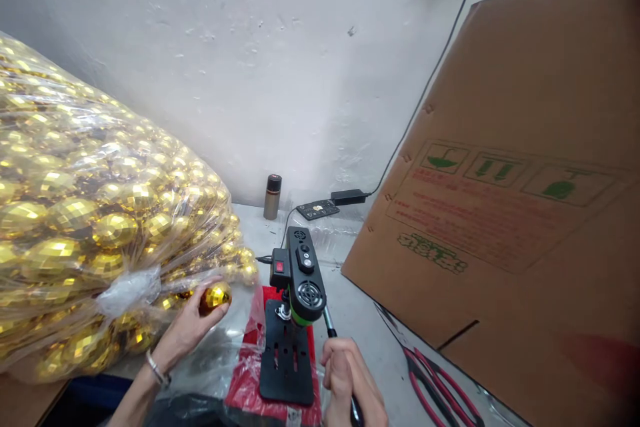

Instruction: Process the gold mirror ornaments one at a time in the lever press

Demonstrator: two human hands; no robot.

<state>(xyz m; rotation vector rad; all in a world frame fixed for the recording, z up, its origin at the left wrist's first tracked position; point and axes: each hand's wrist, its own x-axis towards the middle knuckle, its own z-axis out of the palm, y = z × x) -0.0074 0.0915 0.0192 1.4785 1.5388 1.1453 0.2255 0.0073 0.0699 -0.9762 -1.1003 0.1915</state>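
My left hand [185,330] has its fingers and thumb closed round a shiny gold faceted bauble [219,293], beside a big clear plastic bag [131,288] full of similar gold balls. In front of me stands a small black bench drill press [305,267] with a red switch and a green ring under its head. My right hand [353,380] is wrapped round the black grip of its lever [329,321], to the right of the base plate [287,377]. Under that plate lies red plastic [245,373]. The tool's tip below the head is hidden.
A large cardboard box [500,227] leans at the right, with red-handled scissors [440,387] in front of it. Near the wall are a dark-capped bottle [273,197], a patterned black phone-like slab [318,209] and a power adapter [349,197] whose cable [434,73] runs upward.
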